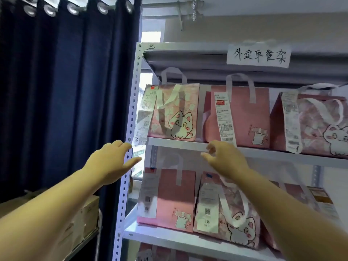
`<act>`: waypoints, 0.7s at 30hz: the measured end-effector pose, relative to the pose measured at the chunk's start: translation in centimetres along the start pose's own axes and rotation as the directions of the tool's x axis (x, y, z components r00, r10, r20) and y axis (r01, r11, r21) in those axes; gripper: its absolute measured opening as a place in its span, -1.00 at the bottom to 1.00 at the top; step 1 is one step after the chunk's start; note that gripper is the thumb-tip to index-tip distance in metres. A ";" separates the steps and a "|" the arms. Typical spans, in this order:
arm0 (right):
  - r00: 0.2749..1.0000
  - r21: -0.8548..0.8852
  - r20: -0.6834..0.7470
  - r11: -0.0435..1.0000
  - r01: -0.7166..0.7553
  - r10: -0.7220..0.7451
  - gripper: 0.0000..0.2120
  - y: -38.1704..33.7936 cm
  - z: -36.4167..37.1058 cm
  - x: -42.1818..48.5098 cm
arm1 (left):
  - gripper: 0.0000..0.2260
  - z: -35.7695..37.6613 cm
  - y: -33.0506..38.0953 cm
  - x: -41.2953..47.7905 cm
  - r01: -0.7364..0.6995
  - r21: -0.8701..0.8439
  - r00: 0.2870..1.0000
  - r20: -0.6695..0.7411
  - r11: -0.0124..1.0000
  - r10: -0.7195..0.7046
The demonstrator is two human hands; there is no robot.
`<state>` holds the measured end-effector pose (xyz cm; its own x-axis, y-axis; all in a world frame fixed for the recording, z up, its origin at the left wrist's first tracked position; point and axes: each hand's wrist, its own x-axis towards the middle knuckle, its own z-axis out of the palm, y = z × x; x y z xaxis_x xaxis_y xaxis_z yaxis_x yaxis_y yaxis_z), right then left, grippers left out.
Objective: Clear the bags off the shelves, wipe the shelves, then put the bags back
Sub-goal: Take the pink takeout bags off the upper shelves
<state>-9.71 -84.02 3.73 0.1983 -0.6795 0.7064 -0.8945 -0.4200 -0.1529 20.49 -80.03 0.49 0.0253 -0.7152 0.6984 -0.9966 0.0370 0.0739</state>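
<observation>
Pink takeaway bags with white handles and paper receipts stand on a white metal shelf rack [130,113]. On the upper shelf [177,143] are a cat-print bag [175,112], a plain pink bag [243,117] and a rabbit-print bag [316,125]. The lower shelf [169,235] holds a plain pink bag [169,198], a cat-print bag [226,211] and more bags partly hidden by my right arm. My left hand [111,162] reaches up, open, beside the rack's left post. My right hand [224,159] is raised with loosely spread fingers just below the upper shelf's edge, holding nothing.
A dark blue curtain [66,91] hangs left of the rack. A cardboard box [88,213] sits on a low trolley at the lower left. A handwritten paper sign [259,55] is taped to the rack's top beam. More bags show on a shelf below.
</observation>
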 end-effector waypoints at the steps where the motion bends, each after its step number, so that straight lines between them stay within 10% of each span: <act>1: 1.000 0.008 -0.020 1.000 -0.008 0.008 -0.68 0.0 0.7 1.1 | -0.42 0.5 -0.4 1.1 -0.004 -0.021 1.000 -0.014 1.000 0.004; 21: 0.937 0.256 -0.218 0.943 -0.214 0.272 -0.78 0.2 9.5 16.0 | -0.71 8.9 -5.2 15.9 -0.101 -0.211 0.961 -0.275 0.972 0.040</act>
<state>-2.89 -100.65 8.48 -0.1444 -0.6201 0.7712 -0.7829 -0.4050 -0.4722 25.38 -97.81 4.83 0.0058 -0.4938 0.8695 -0.9549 0.2555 0.1515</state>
